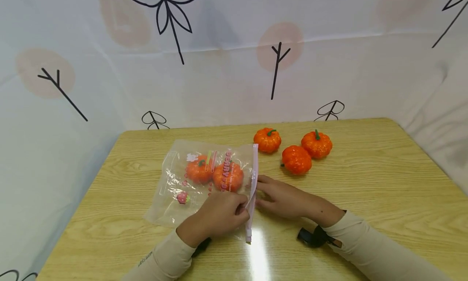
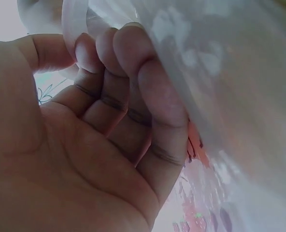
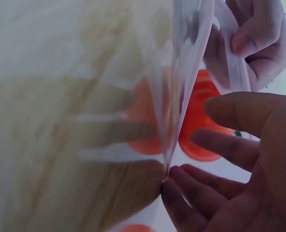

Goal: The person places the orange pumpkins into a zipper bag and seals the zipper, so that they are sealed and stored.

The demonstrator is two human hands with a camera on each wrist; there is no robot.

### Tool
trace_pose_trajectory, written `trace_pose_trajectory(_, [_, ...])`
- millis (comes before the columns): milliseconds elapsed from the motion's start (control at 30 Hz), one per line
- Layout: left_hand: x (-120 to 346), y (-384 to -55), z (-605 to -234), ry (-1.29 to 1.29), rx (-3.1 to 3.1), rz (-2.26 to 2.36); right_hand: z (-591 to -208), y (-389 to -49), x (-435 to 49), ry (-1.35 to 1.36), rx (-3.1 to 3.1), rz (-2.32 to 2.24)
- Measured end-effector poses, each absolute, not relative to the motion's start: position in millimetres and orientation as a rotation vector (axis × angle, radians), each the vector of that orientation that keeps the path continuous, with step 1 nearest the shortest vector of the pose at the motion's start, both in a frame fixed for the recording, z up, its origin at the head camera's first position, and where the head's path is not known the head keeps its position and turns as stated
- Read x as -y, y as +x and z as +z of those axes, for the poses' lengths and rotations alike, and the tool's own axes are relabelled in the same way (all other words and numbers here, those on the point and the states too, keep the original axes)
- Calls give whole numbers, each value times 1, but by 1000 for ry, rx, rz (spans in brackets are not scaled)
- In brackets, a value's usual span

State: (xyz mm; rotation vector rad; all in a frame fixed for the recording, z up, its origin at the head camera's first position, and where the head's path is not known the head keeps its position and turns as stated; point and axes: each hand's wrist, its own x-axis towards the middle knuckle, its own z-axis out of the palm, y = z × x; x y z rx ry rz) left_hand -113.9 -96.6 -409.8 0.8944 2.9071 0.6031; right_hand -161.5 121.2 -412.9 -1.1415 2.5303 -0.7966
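A clear zip bag with pink print lies flat on the table, its pink zip edge facing right. Two small orange pumpkins, one on the left and one on the right, show through its plastic. My left hand pinches the near part of the zip edge between thumb and curled fingers. At the bag's mouth is my right hand, fingers spread; in the right wrist view its lower fingertips touch the bag's edge. The mouth is parted there, with orange pumpkin visible beyond.
Three more pumpkins stand on the table behind my right hand: one at the back, one nearer, and one at the right. A patterned white cloth hangs behind the wooden table.
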Motion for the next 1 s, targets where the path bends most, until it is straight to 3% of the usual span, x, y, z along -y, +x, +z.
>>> trace_pose_trajectory(1000, [98,-116,-411,856,-2919,590,-368,-169,-143,-1094,-3139,-573])
